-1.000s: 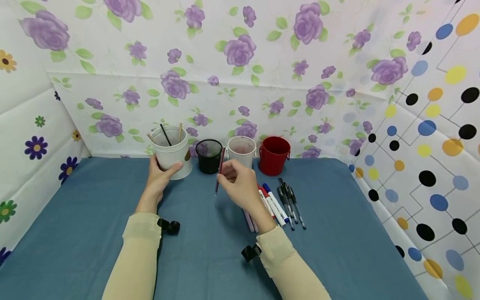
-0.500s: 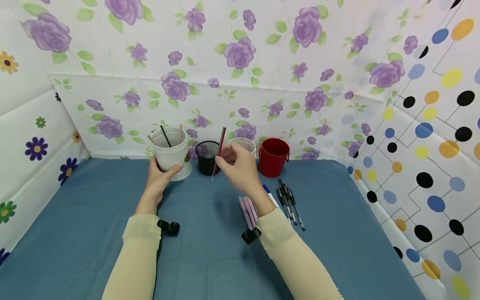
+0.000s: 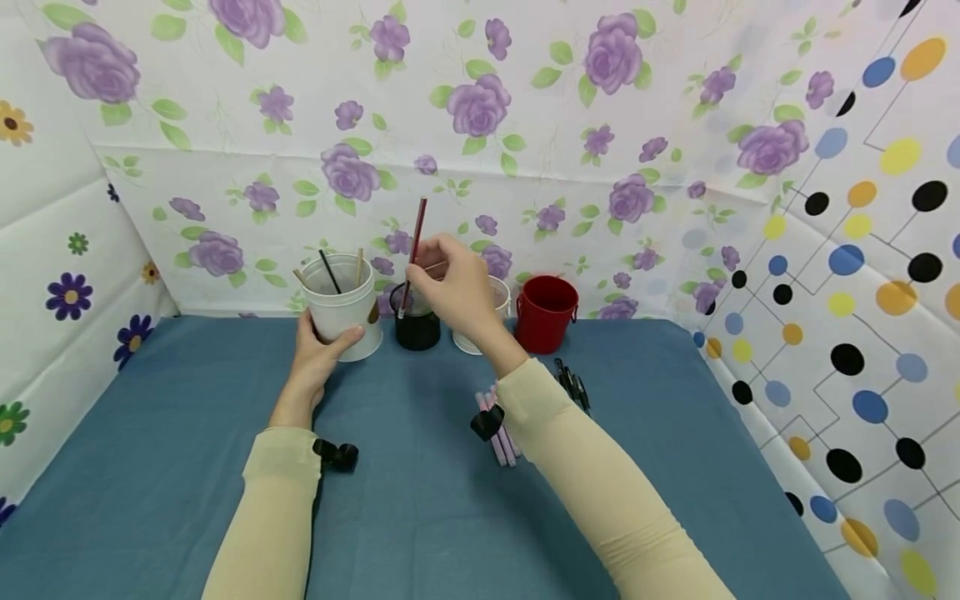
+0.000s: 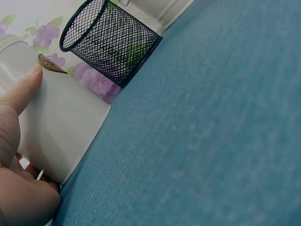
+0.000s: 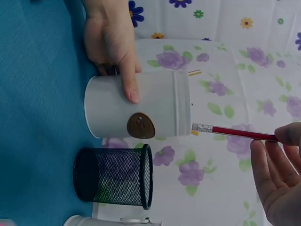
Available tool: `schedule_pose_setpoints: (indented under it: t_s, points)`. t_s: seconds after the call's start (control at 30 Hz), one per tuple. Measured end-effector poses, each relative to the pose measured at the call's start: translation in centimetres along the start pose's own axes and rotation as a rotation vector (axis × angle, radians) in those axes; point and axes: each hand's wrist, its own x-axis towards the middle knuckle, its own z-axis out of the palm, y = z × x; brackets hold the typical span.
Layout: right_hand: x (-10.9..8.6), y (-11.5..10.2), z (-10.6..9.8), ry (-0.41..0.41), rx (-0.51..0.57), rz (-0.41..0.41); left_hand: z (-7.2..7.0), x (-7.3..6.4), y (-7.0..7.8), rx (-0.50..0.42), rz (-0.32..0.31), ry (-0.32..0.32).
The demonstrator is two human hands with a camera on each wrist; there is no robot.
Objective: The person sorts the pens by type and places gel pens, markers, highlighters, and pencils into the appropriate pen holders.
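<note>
My left hand (image 3: pixel 318 358) grips the side of a large white bucket (image 3: pixel 341 321), its thumb near a brown oval patch (image 5: pixel 141 125) on the wall. One black pencil-like stick (image 3: pixel 330 272) and two light wooden ones (image 3: pixel 360 263) poke out over the rim. Between thumb and fingertips, my right hand (image 3: pixel 462 287) pinches a red pencil (image 3: pixel 417 233), eraser end down. In the head view that end appears in front of the black mesh cup (image 3: pixel 417 333); in the right wrist view, the eraser (image 5: pixel 196 127) points toward the white bucket's rim.
A smaller white bucket (image 3: pixel 468 343) stands partly behind my right hand, with a red bucket (image 3: pixel 546 317) to its right. Several pink pens (image 3: pixel 504 448) and black pens (image 3: pixel 576 386) lie on the blue cloth (image 3: pixel 420 500). Patterned sheets hang around the back and sides.
My right hand has moved up and left with the red pencil, from near the small white bucket to the mesh cup. The arm now covers the red and blue markers. My left hand stays put.
</note>
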Motion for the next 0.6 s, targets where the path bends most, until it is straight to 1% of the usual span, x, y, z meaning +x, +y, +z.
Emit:
schedule_pose_setpoints:
  t_s: [0.13,0.23,0.37,0.6]
  points:
    - [1.2,-0.3,0.7,-0.014,-0.012,-0.006,0.2,0.0,0.1,-0.001,-0.003,-0.004]
    - [2.0,-0.6,1.1,-0.007,-0.024,-0.01,0.2,0.0,0.2,0.002,-0.006,-0.004]
    - [3.2,-1.2,1.7,0.011,-0.007,-0.016,0.1,0.0,0.2,0.006,-0.009,0.001]
    - [4.9,-1.8,2.9,0.009,0.012,-0.015,0.1,0.1,0.1,-0.001,-0.016,0.007]
